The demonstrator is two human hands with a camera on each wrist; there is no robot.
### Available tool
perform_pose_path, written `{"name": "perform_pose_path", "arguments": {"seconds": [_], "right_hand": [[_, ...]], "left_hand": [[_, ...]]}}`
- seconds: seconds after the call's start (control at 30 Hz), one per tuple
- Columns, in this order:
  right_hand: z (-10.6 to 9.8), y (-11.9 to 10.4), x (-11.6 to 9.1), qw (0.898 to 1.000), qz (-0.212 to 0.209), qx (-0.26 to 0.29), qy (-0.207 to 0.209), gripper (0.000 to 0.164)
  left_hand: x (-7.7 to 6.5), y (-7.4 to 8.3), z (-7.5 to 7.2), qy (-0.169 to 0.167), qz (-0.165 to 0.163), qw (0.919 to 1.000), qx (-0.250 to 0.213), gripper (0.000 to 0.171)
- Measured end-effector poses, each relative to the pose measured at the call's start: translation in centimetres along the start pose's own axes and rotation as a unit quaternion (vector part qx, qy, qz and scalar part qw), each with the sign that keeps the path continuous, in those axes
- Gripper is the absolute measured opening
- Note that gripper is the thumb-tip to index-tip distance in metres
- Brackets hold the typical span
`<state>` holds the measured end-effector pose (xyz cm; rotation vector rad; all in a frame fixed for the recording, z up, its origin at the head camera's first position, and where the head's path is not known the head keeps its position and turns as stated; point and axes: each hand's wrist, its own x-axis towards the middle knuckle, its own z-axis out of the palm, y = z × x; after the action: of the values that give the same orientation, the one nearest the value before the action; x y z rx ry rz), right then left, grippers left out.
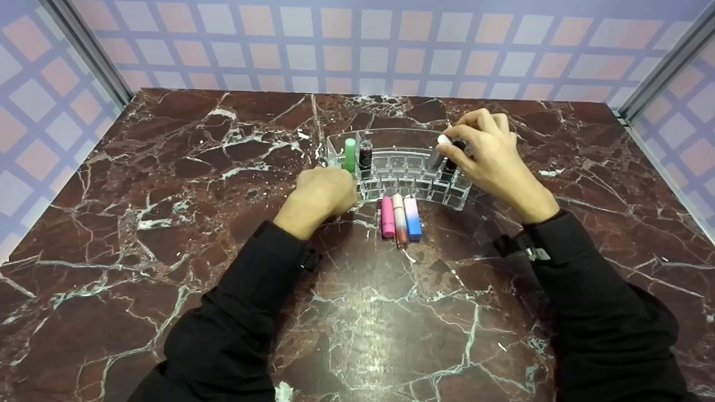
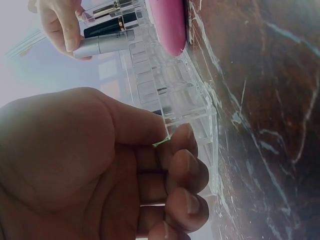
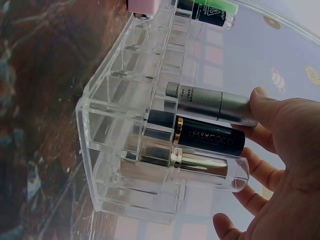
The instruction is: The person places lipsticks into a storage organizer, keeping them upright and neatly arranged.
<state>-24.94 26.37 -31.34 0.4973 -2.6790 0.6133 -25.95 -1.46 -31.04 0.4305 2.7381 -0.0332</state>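
Note:
A clear, curved lipstick organizer (image 1: 403, 162) with stepped compartments stands on the table. My left hand (image 1: 321, 192) holds its left end, fingers curled at the clear edge. At the other end, the thumb and index finger of my right hand (image 1: 494, 156) pinch the top of a silver lipstick (image 3: 210, 104), whose lower end is inside a back-row compartment. Beside it stand a black lipstick (image 3: 212, 136) with a gold band and a gold lipstick (image 3: 205, 167) under a clear cap. A green tube (image 1: 349, 152) and a black tube (image 1: 366, 156) stand in the left back compartments.
In front of the organizer lie a pink tube (image 1: 387, 216), a white-to-red lip gloss tube (image 1: 398, 211) and a white-to-blue tube (image 1: 413, 220), side by side. The marbled table (image 1: 167, 245) meets a checkered back panel (image 1: 357, 50), with similar panels on both sides.

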Motion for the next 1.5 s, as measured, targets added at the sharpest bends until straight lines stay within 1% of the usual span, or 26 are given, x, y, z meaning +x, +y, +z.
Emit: {"name": "perform_pose_path", "arguments": {"seconds": [0.3,0.57,1.03,1.3,1.5], "right_hand": [[0.6,0.1,0.0,1.000,0.011,-0.007,0.000,0.041],[0.8,0.1,0.0,1.000,0.018,-0.007,-0.001,0.042],[1.1,0.0,0.0,0.999,0.033,-0.025,-0.032,0.045],[1.1,0.0,0.1,0.998,0.044,-0.024,-0.041,0.047],[1.1,-0.1,0.1,0.998,0.047,-0.020,-0.044,0.048]], "left_hand": [[0.1,0.1,0.0,-0.010,-0.009,0.9999,0.002,0.029],[0.1,0.1,0.0,-0.007,-0.006,1.0000,-0.003,0.027],[0.0,0.0,0.0,-0.007,-0.008,0.9999,-0.008,0.029],[0.2,0.2,-0.1,-0.021,-0.012,0.9997,0.002,0.029],[0.2,0.2,-0.1,-0.020,-0.015,0.9997,0.002,0.030]]}}
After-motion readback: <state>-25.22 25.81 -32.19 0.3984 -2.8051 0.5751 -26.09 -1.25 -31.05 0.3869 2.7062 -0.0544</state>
